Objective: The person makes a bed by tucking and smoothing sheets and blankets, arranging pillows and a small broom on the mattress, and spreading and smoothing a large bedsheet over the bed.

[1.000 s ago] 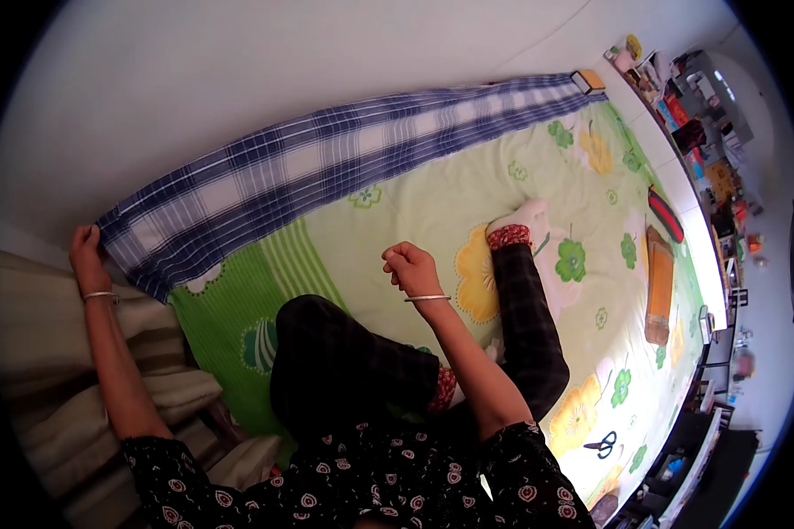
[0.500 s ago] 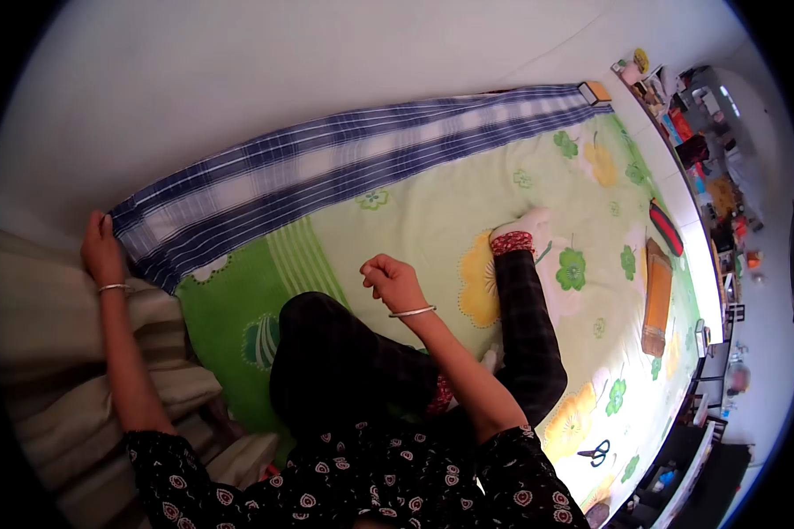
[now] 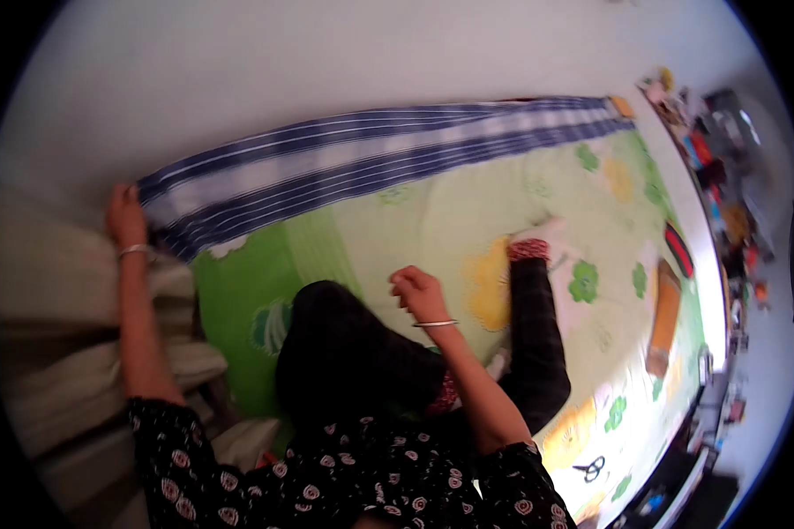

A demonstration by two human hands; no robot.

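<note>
A long blue-and-white plaid cloth [image 3: 353, 145] lies folded in a strip along the wall side of the bed. At its left end my left hand [image 3: 125, 214] is closed on the cloth's corner, with a bangle at the wrist. My right hand [image 3: 421, 294] hangs above the floral green bedsheet [image 3: 388, 234], in front of my knees, fingers curled in and nothing visible in them. It is apart from the plaid cloth. A small tan block [image 3: 622, 107] sits at the cloth's far right end.
On the sheet to the right lie scissors [image 3: 588, 468], a long brown-and-yellow flat piece [image 3: 664, 317] and a red-and-black oblong item [image 3: 678, 249]. Beige drapery [image 3: 71, 300] is at the left. Cluttered shelves [image 3: 723, 194] stand beyond the bed's right edge.
The camera view has shifted, so the bed appears moved right. My left hand keeps hold of the cloth's corner, and the cloth's left end looks straighter. My right hand stays curled.
</note>
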